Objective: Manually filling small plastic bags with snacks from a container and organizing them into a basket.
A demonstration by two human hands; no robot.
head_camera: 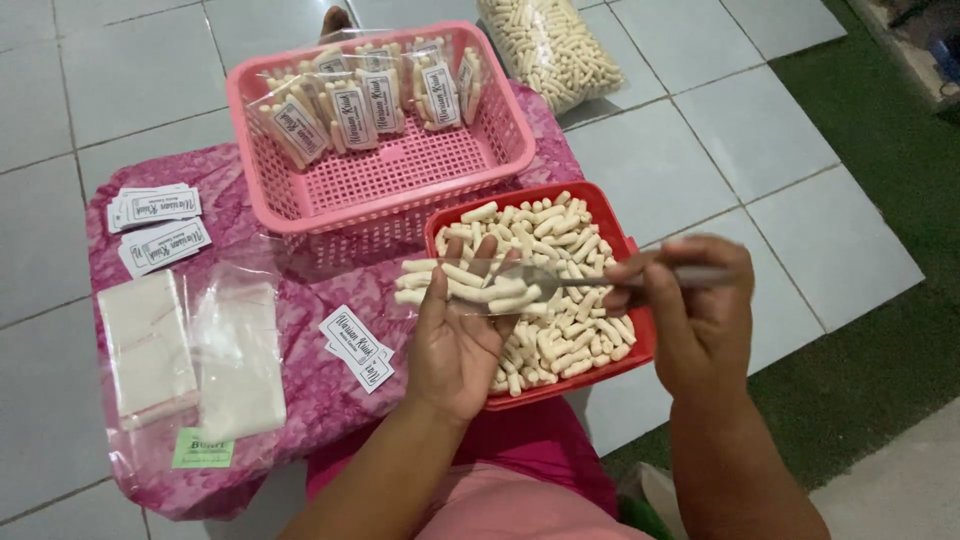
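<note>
My left hand (455, 345) is cupped palm up at the near edge of the red tray (630, 245), fingers curled around a thin clear plastic bag (470, 283) that lies flat across them. Inside it sit several pale, finger-shaped snack sticks (465, 285), smooth and rounded at the ends. My right hand (700, 320) hovers over the tray's right side, closed in a pinch on a slim metal tool (600, 281) whose blurred tip points into the bag's mouth; I cannot tell whether it is a spoon or tongs.

The tray itself is shallow, rectangular, glossy plastic, heaped with loose sticks (560, 320) of the same kind. Just left of my left hand, two small white paper labels (358, 345) lie on the pink mottled cloth (330, 400) that covers the low table. Toward the cloth's near left corner is a flat stack of empty clear bags (195, 355), crinkly and translucent, with a small green card (203, 448) at its near end.

More white labels (160, 225) lie fanned at the cloth's far left edge. Beyond the tray stands a pink basket (400, 175) with lattice walls, holding a row of filled, labelled packets (365, 95) along its far side. Past the cloth, on the pale floor tiles, rests a large clear sack of sticks (550, 45).
</note>
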